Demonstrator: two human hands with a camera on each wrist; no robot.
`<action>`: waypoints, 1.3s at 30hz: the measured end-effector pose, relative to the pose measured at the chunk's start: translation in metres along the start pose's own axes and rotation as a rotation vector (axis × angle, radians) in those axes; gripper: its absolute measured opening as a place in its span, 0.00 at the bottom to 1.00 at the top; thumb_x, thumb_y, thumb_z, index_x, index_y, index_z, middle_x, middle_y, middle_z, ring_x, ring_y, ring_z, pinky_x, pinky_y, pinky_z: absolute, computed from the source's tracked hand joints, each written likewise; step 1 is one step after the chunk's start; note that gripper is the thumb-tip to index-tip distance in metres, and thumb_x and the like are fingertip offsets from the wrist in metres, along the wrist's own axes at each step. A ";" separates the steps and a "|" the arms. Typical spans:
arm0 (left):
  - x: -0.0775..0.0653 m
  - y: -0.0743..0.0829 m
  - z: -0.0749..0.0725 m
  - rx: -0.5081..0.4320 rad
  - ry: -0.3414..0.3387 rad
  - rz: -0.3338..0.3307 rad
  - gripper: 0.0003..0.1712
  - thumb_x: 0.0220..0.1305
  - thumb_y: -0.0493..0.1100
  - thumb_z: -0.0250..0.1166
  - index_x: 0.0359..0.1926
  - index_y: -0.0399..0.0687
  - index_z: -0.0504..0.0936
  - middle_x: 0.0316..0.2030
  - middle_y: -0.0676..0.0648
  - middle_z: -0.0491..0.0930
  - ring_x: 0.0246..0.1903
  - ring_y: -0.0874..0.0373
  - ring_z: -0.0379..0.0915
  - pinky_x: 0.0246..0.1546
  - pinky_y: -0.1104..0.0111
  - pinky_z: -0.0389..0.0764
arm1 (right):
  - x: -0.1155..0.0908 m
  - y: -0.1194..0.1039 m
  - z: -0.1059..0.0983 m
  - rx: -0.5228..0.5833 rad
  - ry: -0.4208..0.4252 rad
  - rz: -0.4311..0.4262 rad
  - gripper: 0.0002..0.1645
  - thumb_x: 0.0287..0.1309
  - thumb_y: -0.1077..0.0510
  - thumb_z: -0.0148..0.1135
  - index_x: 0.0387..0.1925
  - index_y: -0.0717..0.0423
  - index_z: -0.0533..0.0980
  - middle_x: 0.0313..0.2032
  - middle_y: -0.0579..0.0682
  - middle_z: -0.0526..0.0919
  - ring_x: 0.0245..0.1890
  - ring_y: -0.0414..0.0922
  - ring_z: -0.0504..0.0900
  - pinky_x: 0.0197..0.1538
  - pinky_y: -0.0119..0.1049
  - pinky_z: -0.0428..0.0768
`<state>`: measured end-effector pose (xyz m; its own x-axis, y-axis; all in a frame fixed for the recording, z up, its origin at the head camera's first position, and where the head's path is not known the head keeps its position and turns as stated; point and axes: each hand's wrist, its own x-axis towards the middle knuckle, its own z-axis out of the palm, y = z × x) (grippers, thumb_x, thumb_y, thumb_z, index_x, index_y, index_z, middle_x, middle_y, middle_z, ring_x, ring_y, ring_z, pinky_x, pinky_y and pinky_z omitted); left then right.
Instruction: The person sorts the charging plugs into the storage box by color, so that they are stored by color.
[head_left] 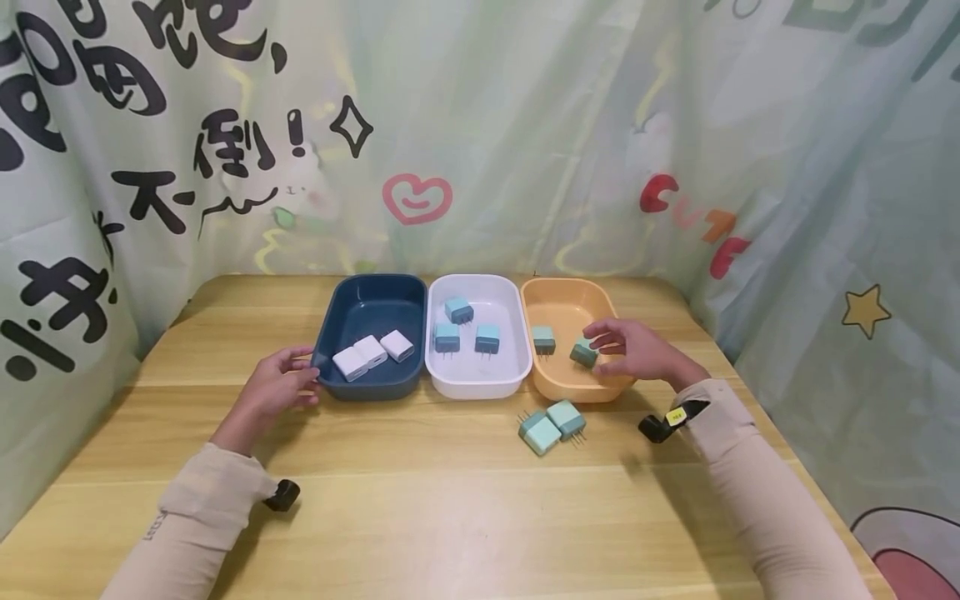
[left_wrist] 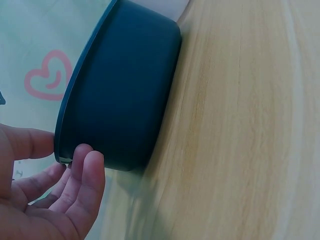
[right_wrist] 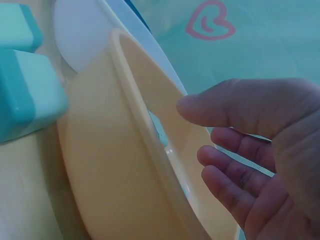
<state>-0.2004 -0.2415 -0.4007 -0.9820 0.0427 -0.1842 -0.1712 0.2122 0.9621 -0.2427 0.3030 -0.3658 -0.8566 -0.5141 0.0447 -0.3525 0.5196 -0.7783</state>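
My left hand (head_left: 279,383) is at the left side of a dark blue tray (head_left: 378,290); in the left wrist view its thumb and fingers pinch the tray's rim. Inside that tray lie three white charger plugs (head_left: 370,351). Over the right part of an orange tray (head_left: 562,293) my right hand (head_left: 637,348) hovers with fingers loosely bent and nothing between them. Just by its fingertips, a green charger plug (head_left: 583,353) lies in the orange tray, with another green charger plug (head_left: 543,340) to its left.
Between them stands a white tray (head_left: 480,385) with three blue charger plugs (head_left: 459,310). In front of the orange tray, several light green charger plugs (head_left: 566,418) with metal prongs lie together on the wooden table (head_left: 420,500). A printed curtain (head_left: 510,125) hangs behind.
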 end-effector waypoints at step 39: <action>-0.001 0.001 0.001 0.006 -0.002 -0.003 0.31 0.71 0.33 0.52 0.71 0.33 0.55 0.55 0.35 0.64 0.34 0.58 0.77 0.36 0.66 0.84 | -0.064 -0.017 0.034 -0.009 -0.010 -0.145 0.33 0.45 0.70 0.74 0.54 0.71 0.71 0.49 0.65 0.78 0.48 0.56 0.79 0.54 0.37 0.78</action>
<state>-0.1992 -0.2404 -0.3995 -0.9814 0.0442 -0.1870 -0.1732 0.2187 0.9603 -0.1694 0.3042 -0.3765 -0.7927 -0.5908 0.1506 -0.4760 0.4453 -0.7584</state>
